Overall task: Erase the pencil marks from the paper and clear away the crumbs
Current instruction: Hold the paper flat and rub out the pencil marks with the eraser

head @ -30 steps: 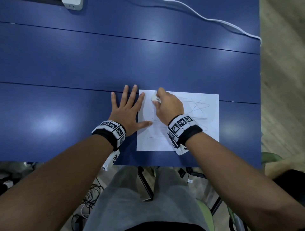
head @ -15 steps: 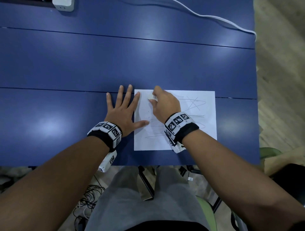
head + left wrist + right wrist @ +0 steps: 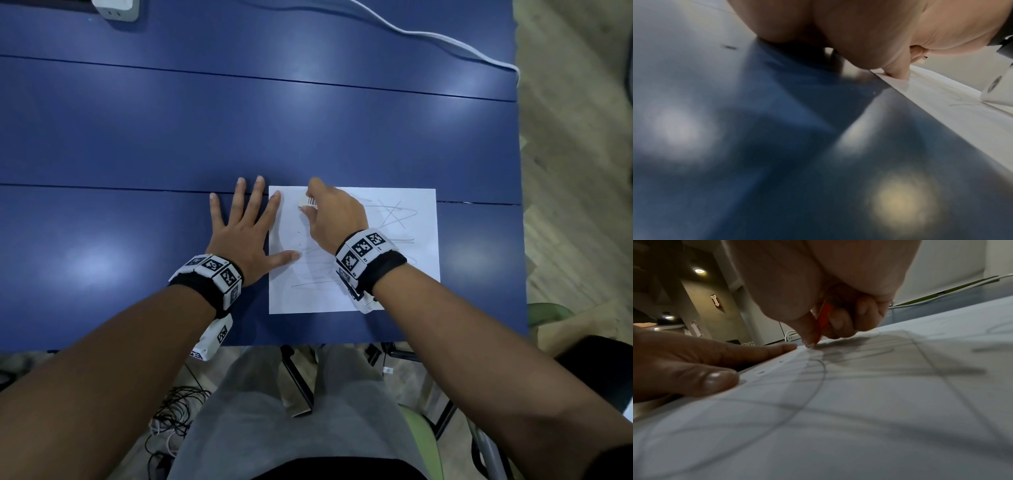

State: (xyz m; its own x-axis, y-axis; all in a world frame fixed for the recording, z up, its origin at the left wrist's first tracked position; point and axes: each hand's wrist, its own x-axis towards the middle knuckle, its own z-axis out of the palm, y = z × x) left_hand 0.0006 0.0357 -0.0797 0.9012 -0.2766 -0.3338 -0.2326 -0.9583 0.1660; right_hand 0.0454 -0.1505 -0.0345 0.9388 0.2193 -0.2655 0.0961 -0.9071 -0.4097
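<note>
A white sheet of paper (image 3: pixel 404 274) with grey pencil scribbles lies near the front edge of the blue table (image 3: pixel 239 130). My right hand (image 3: pixel 329 216) pinches a small white eraser (image 3: pixel 308 202) with a barcode sleeve, pressed on the paper's far left part. In the right wrist view the eraser (image 3: pixel 823 321) shows a red side, its tip on the paper (image 3: pixel 859 402). My left hand (image 3: pixel 243 233) lies flat, fingers spread, with index finger and thumb on the paper's left edge. A few dark crumbs (image 3: pixel 299 240) lie beside my thumb.
A white power strip (image 3: pixel 114 8) sits at the table's far left, and a white cable (image 3: pixel 428 34) runs across the far right and over the edge. The table's right edge is close to the paper. Chair parts and floor cables show below.
My right hand with the eraser has shifted a little back and forth over the paper's upper left. My left hand has stayed flat on the paper's edge.
</note>
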